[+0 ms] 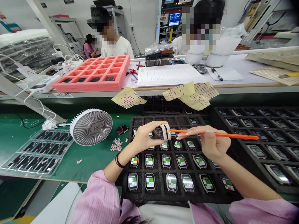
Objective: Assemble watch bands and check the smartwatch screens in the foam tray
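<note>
A black foam tray (182, 199) of smartwatches sits on the green-topped table (88, 165). Over the tray, the left hand (148, 137) grips a white-strapped smartwatch (164, 132) between fingers and thumb, its dark face showing upward. The right hand (215, 144) pinches a slim orange stick (233, 135), its long axis lying nearly level, the tip pointing left at the watch.
</note>
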The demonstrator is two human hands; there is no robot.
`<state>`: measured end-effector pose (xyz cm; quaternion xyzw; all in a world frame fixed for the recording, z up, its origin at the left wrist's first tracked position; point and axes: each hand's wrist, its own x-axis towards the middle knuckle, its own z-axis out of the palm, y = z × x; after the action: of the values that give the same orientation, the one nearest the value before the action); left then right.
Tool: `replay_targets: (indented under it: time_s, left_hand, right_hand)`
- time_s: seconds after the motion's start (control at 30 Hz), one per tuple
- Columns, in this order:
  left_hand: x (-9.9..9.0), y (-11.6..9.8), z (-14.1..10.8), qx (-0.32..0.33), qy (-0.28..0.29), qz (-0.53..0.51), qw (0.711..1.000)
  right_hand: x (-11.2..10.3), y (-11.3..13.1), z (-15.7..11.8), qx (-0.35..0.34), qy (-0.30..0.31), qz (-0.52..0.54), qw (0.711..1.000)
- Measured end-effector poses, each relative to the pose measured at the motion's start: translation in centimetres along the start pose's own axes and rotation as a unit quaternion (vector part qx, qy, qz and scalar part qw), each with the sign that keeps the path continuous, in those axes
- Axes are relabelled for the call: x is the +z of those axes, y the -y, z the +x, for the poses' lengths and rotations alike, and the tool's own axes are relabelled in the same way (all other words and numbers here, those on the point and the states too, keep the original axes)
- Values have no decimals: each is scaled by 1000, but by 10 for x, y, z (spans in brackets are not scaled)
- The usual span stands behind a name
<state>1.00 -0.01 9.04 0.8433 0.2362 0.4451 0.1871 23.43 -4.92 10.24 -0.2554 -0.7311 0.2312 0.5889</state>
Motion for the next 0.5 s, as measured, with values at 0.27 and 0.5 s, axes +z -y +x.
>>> replay_targets:
  time_s: [0.27, 0.5]
  left_hand:
    - [0, 0, -1, -2, -4, 8, 1000]
    - [2, 0, -3, 5, -18, 30, 999]
  right_hand:
    - [3, 5, 5, -35, 2, -69, 997]
    - [5, 8, 8, -41, -6, -135, 990]
